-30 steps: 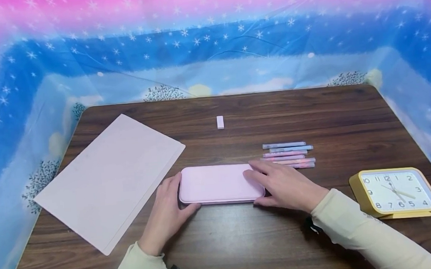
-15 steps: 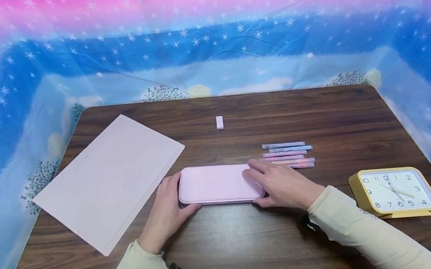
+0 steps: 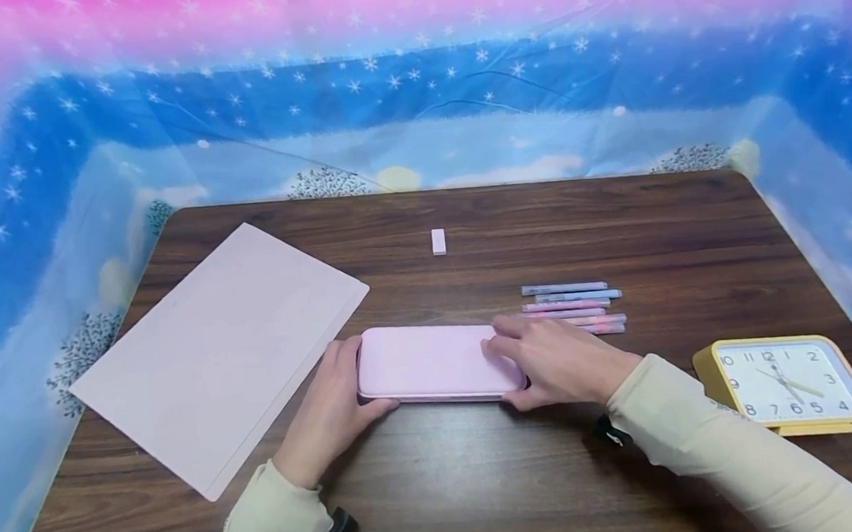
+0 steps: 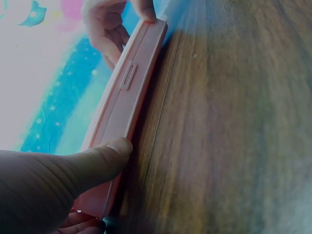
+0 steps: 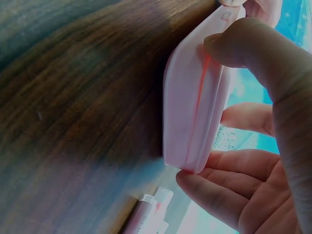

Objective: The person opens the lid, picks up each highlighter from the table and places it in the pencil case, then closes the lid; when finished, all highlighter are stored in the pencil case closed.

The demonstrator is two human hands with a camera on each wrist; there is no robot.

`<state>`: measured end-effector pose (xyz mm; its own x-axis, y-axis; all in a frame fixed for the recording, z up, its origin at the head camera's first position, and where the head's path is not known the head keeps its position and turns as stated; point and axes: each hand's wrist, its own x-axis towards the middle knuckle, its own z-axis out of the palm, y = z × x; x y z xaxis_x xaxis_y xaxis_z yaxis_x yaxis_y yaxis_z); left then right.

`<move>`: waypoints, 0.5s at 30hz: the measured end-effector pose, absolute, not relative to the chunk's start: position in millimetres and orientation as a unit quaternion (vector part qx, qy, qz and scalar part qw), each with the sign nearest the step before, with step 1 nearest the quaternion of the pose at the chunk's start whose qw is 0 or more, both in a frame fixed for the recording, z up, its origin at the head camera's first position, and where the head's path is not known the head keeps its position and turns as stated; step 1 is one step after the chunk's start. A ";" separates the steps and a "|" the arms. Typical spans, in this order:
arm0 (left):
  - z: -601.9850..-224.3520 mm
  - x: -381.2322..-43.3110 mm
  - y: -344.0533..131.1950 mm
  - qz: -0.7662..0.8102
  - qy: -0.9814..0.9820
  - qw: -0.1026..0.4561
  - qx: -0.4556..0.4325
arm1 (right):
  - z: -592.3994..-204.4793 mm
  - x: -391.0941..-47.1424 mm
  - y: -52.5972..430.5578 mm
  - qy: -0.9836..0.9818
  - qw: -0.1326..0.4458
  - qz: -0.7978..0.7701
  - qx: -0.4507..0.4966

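Note:
A pale pink, rounded pencil case [image 3: 433, 360] lies with its lid down on the table, its long side facing me. My left hand [image 3: 328, 413] grips its left end, thumb along the front side. At the right end my right hand [image 3: 562, 359] holds on, with the thumb at the front, one finger bent over the lid and others at the back corner. A small raised latch [image 4: 128, 75] shows midway along the case's front in the left wrist view. In the right wrist view, the seam runs along the end of the case [image 5: 187, 112] under my thumb.
Several pastel pens [image 3: 564, 288] lie in a stack beyond my right hand, which partly hides them. A white eraser [image 3: 438, 241] sits farther back. To the left is a large pale sheet or folder [image 3: 224, 354]. A yellow clock [image 3: 797, 380] stands by my right forearm.

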<state>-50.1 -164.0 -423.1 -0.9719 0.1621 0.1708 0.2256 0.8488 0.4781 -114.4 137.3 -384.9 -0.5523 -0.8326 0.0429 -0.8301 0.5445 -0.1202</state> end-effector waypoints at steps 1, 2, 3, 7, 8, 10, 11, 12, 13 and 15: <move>-422.7 -50.1 -163.6 -0.255 -0.959 0.063 -0.102 | -384.1 -114.6 136.9 0.878 0.016 -0.064 -0.474; -422.3 -50.1 -163.4 -0.254 -0.959 0.064 -0.103 | -383.3 -114.9 136.6 0.878 0.022 -0.064 -0.474; -421.7 -50.1 -163.0 -0.254 -0.960 0.063 -0.102 | -382.1 -115.2 136.1 0.878 0.028 -0.063 -0.473; -421.1 -50.4 -162.4 -0.249 -0.961 0.065 -0.101 | -378.6 -117.6 134.7 0.877 0.053 -0.058 -0.475; -421.3 -50.5 -162.4 -0.247 -0.962 0.066 -0.100 | -378.0 -118.3 134.5 0.876 0.057 -0.057 -0.476; -422.2 -50.9 -162.3 -0.245 -0.962 0.069 -0.100 | -377.2 -119.1 134.3 0.875 0.063 -0.055 -0.476; -422.6 -51.0 -162.2 -0.244 -0.962 0.068 -0.099 | -377.1 -119.0 134.3 0.875 0.063 -0.056 -0.476; -422.7 -50.9 -162.0 -0.243 -0.963 0.068 -0.098 | -377.3 -118.8 134.3 0.876 0.063 -0.057 -0.475; -422.8 -50.8 -161.9 -0.243 -0.963 0.065 -0.096 | -377.3 -118.3 134.3 0.877 0.062 -0.057 -0.474; -422.8 -50.8 -162.1 -0.248 -0.963 0.058 -0.091 | -377.7 -116.8 134.2 0.879 0.060 -0.055 -0.471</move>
<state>-50.8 -162.1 -422.8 -0.9767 0.1457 0.1573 0.2036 0.8604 0.4672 -116.8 134.2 -377.7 -0.5497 -0.8337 -0.0528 -0.8205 0.5507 -0.1531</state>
